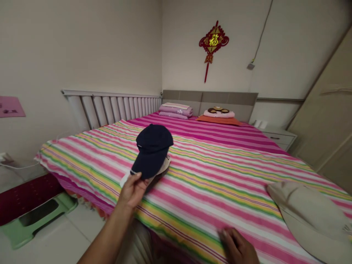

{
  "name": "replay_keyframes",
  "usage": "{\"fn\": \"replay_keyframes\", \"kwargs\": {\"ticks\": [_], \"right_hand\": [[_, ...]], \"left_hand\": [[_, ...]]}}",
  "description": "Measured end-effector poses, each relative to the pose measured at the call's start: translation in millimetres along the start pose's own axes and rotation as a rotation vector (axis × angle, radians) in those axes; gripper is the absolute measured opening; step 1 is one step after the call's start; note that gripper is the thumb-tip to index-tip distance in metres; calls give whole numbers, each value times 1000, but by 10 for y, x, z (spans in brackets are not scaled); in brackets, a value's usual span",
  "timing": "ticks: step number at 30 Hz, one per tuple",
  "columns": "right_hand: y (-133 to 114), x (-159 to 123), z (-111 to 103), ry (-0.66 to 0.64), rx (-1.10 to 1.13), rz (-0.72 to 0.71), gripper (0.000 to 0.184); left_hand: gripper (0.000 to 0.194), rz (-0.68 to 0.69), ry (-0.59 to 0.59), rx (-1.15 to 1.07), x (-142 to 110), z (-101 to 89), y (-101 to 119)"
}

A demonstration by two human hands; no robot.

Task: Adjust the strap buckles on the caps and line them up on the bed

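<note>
A dark navy baseball cap [154, 146] is in my left hand [134, 189], thumb on top of the brim and fingers beneath. It tilts above the bed with its brim toward me. Under it shows a pale beige and white piece [165, 164], perhaps another cap, mostly hidden. My right hand [239, 247] is low at the near edge of the bed, fingers curled, with nothing seen in them. A beige cap [313, 216] lies on the striped sheet [209, 194] to the right of that hand, apart from it.
Folded purple bedding [176, 111] and a pink folded pile [219, 114] sit by the headboard [228, 97]. White rails [121, 106] line the left wall. A green stool [41, 216] stands on the floor at left; a white bedside cabinet [280, 137] stands at far right.
</note>
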State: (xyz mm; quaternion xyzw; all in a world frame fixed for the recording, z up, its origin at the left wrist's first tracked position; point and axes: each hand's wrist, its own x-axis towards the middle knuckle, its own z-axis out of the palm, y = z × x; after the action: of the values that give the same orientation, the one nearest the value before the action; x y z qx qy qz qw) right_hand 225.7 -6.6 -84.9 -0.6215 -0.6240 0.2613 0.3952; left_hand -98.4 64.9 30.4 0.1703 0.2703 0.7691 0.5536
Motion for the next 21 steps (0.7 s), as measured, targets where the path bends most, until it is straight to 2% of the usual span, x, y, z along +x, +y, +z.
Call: {"fn": "replay_keyframes", "kwargs": {"ticks": [3,5,7,8,11,14,18,21], "right_hand": [[-492,166,50,-290,585,41,42],[-793,279,40,-392,993,66,53],[-1010,390,0,-380,1275,46,62],[-1076,441,-23,-331,1377,74,63],[-1118,548,-78,-212,1522,274,46],[-1037,557,-112,-239,1563,450,32],[-939,472,-213,-294,1601,504,34],[-876,398,-314,-363,1578,467,30]], "left_hand": [[35,-177,-103,42,-383,13,-449],[37,-316,-191,77,-634,-33,-753],[38,-416,-249,91,-848,-99,-1001],[38,-465,-278,95,-937,-135,-1096],[41,-580,-353,71,-1117,-258,-1276],[43,-673,-422,39,-1161,-409,-1348],[46,-817,-617,-70,-1009,-527,-1356],[49,-874,-681,-153,-810,-437,-1300]]}}
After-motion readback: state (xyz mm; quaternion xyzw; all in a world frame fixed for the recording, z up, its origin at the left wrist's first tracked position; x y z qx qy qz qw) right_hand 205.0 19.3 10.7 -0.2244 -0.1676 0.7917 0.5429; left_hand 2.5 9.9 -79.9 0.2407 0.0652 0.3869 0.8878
